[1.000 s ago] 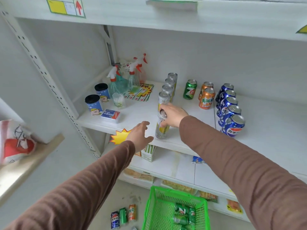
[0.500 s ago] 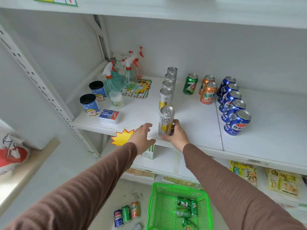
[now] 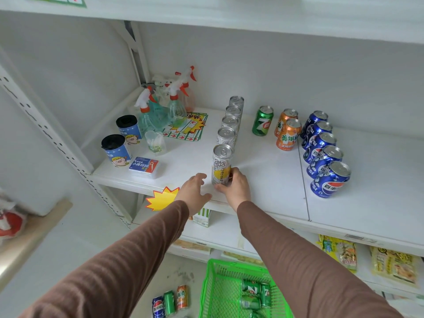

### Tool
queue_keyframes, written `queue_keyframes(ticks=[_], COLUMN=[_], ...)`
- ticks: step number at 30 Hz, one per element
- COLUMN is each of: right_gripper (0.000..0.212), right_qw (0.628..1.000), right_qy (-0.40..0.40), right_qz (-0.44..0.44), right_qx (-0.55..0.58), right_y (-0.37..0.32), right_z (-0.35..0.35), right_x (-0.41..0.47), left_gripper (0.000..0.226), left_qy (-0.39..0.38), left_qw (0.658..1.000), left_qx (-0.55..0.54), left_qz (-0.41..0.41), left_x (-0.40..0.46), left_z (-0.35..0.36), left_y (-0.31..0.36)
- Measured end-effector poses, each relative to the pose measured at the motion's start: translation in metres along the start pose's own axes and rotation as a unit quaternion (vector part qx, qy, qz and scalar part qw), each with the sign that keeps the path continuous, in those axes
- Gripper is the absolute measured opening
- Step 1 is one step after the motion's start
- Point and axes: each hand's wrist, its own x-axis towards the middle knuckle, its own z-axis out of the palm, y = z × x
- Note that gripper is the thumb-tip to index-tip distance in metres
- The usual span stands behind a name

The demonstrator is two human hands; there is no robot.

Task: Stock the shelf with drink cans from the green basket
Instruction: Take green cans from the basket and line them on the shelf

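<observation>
A tall silver can with a yellow label (image 3: 221, 165) stands upright at the front edge of the white shelf (image 3: 263, 171), first in a row of several silver cans (image 3: 229, 125). My right hand (image 3: 234, 187) grips its lower part from the right and front. My left hand (image 3: 193, 191) rests on the shelf edge just left of it, fingers relaxed and holding nothing. On the floor below, the green basket (image 3: 212, 283) holds several green cans (image 3: 252, 292).
On the shelf stand a green can (image 3: 262, 120), two orange cans (image 3: 288, 134) and a row of blue cans (image 3: 325, 154). Spray bottles (image 3: 165, 104), two blue tubs (image 3: 120, 141) and a small box (image 3: 144, 166) fill the left. Three cans (image 3: 169, 302) stand on the floor.
My right hand slid from the top of the front silver can down to its base, then stayed there. The left hand kept its place at the shelf edge. The view dropped a little.
</observation>
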Motion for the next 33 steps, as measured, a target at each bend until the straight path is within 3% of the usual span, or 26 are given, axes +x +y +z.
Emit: queue_keyframes(ticks=[16, 23, 28, 33], right_gripper=[0.051, 0.075, 0.052, 0.033], right_qw=[1.000, 0.998, 0.990, 0.979], right_qy=[0.021, 0.031, 0.074, 0.098], right_qz=[0.008, -0.012, -0.076, -0.175], right_qx=[-0.009, 0.057, 0.091, 0.037], right_y=[0.003, 0.017, 0.037, 0.077], right_z=[0.003, 0.001, -0.006, -0.018], right_x=[0.024, 0.006, -0.041, -0.106], left_gripper=[0.058, 0.057, 0.053, 0.054], left_qy=[0.031, 0.063, 0.086, 0.061], left_qw=[0.999, 0.998, 0.996, 0.997], left_qx=[0.003, -0.007, -0.003, 0.012], left_qz=[-0.022, -0.024, 0.004, 0.038], left_x=[0.002, -0.030, -0.063, -0.108], left_z=[0.009, 0.020, 0.039, 0.073], left_y=[0.015, 0.014, 0.011, 0.003])
